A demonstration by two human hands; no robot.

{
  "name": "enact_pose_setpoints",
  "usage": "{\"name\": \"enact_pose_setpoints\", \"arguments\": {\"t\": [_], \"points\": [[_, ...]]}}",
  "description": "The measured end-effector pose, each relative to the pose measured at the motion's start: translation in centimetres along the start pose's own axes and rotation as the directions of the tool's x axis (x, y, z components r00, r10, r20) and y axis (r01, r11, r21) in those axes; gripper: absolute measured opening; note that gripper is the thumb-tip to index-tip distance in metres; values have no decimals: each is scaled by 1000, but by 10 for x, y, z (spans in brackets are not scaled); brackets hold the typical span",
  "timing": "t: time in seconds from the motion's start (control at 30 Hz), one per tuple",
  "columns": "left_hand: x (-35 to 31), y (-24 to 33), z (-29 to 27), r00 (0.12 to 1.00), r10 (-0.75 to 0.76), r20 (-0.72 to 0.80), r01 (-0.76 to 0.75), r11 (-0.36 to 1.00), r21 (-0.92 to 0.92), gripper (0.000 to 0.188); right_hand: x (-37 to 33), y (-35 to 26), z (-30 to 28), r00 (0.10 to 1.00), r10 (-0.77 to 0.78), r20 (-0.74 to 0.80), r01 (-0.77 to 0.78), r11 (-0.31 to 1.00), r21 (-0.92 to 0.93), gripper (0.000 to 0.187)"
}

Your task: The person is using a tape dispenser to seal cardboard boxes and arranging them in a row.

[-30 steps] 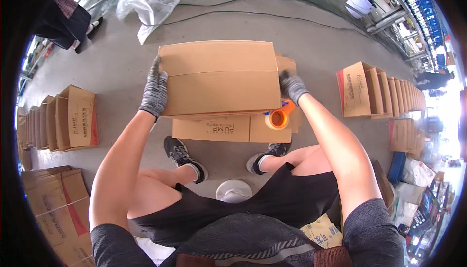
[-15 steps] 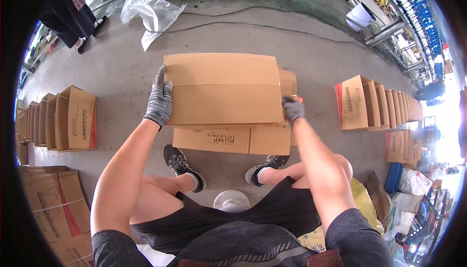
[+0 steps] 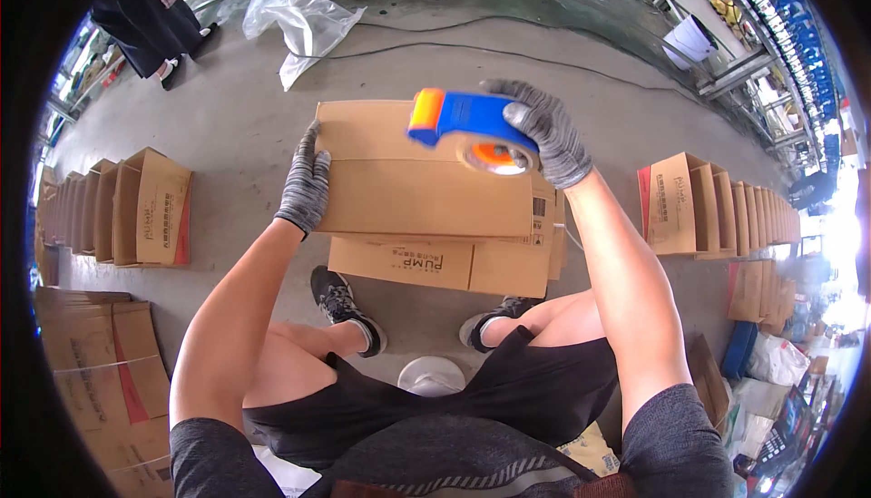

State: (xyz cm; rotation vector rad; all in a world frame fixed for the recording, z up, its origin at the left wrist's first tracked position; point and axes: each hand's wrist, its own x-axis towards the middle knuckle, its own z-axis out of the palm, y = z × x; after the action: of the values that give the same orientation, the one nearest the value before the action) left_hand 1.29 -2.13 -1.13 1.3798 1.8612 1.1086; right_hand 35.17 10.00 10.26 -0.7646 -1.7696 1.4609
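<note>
A brown cardboard box [image 3: 426, 185] lies before me with its two top flaps folded down, meeting at a seam. My left hand [image 3: 307, 180], in a grey knit glove, presses against the box's left end with its fingers stretched along it. In my gloved right hand [image 3: 553, 135] is a blue tape dispenser [image 3: 476, 115] with an orange front end and an orange roll core. It is raised over the right part of the box. Beneath the box lies flattened printed cardboard [image 3: 435, 262], partly hidden.
Rows of open cartons stand on the left [image 3: 150, 208] and right [image 3: 676, 203]. Strapped flat cardboard [image 3: 100, 380] is at the lower left. Clear plastic film [image 3: 304, 26] and dark cables lie beyond the box. Another person [image 3: 150, 17] stands at the far left.
My right hand has come up from the box's right side to above it, bringing the tape dispenser into full view. My left hand stays at the box's left end.
</note>
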Motion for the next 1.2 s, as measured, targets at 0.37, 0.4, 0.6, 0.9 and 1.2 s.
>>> {"name": "enact_pose_setpoints", "arguments": {"t": [0.37, 0.4, 0.6, 0.9, 1.2], "points": [[5, 67, -13, 964, 253, -87, -150, 782, 604, 47, -5, 29, -34, 940, 228, 254, -166, 955, -246, 67], [7, 72, -14, 828, 536, -166, -336, 711, 618, 38, -4, 29, -33, 934, 242, 262, -189, 959, -210, 66], [-23, 124, 47, 632, -556, 539, 775, 449, -446, 41, -6, 30, -36, 910, 329, 251, -321, 944, -72, 62], [-33, 133, 92, 715, -466, 522, 659, 198, -726, 30, -3, 34, -36, 902, 339, 267, -350, 937, -7, 60], [-20, 115, 103, 903, -417, 107, 419, 796, -437, 30, -1, 31, -32, 916, 325, 236, -311, 945, -96, 59]]}}
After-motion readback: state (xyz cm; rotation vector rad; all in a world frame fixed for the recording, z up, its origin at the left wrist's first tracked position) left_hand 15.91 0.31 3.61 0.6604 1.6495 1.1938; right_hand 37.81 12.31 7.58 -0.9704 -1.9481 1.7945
